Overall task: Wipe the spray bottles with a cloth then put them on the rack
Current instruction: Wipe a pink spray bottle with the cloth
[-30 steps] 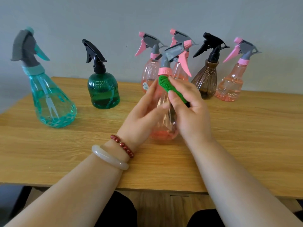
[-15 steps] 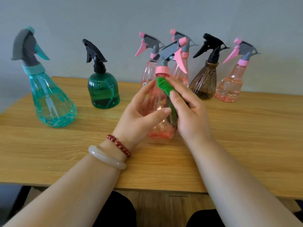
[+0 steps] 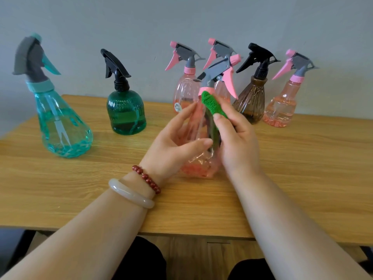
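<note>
- Green cloth is pinched in the right hand, thumb on top, its folded end pressed to the shoulder of the pink bottle just under the collar.
- On the other side, the left hand cradles that bottle, with the thumb across the front and the fingers behind the clear body. It looks a loose hold.
- The bottle's long axis rises away from the person, with the trigger head leaning right. Its base is at or just above the table; I cannot tell which.
- Wiping probably runs down that axis, neck to base, and the right hand is nearer the neck.
- A teal bottle and a brown bottle stand among the others behind; no rack shows.
</note>
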`<state>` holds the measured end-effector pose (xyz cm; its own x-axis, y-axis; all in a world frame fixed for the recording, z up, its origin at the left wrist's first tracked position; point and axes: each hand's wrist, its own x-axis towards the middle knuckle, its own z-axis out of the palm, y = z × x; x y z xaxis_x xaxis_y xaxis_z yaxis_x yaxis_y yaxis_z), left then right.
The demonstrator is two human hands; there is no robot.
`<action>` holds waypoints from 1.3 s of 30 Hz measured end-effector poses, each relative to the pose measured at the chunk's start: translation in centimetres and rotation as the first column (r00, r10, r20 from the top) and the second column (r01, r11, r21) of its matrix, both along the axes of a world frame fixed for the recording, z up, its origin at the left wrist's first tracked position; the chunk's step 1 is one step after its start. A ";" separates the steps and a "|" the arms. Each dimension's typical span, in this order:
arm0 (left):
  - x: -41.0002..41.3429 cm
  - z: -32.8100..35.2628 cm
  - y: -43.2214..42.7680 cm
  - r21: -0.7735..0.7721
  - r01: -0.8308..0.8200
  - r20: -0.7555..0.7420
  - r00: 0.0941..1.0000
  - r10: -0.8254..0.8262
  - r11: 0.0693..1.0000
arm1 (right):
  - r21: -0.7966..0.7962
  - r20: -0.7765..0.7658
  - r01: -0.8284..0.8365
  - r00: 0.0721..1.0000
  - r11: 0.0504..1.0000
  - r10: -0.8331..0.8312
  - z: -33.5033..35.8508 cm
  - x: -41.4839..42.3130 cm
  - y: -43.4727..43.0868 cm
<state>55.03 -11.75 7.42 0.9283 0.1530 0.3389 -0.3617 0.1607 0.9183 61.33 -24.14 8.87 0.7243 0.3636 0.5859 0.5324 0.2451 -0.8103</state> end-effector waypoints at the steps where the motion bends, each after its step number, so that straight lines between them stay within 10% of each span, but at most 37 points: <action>1: 0.0 0.1 0.1 -0.009 0.007 -0.011 1.000 -0.007 1.000 | 0.002 0.003 -0.006 1.000 1.000 0.006 0.0 0.1 -0.1; 8: -0.1 0.9 0.9 -0.251 -0.118 0.048 0.990 0.135 0.961 | -0.040 0.029 -0.099 0.995 0.994 0.100 -0.4 -0.4 0.2; 26: 0.0 -0.3 0.0 0.340 -0.114 -0.031 0.991 0.132 0.933 | -0.048 0.042 0.074 0.997 0.996 -0.072 -0.2 0.2 0.1; 33: -0.1 0.4 0.1 -0.086 -0.212 0.024 0.976 0.215 0.973 | -0.025 -0.012 -0.130 0.991 0.991 0.130 -0.4 0.0 0.4; 39: 0.1 -0.5 0.2 0.080 -0.038 -0.018 0.999 0.039 0.996 | 0.091 -0.102 0.016 0.995 0.996 -0.007 -0.5 0.6 0.3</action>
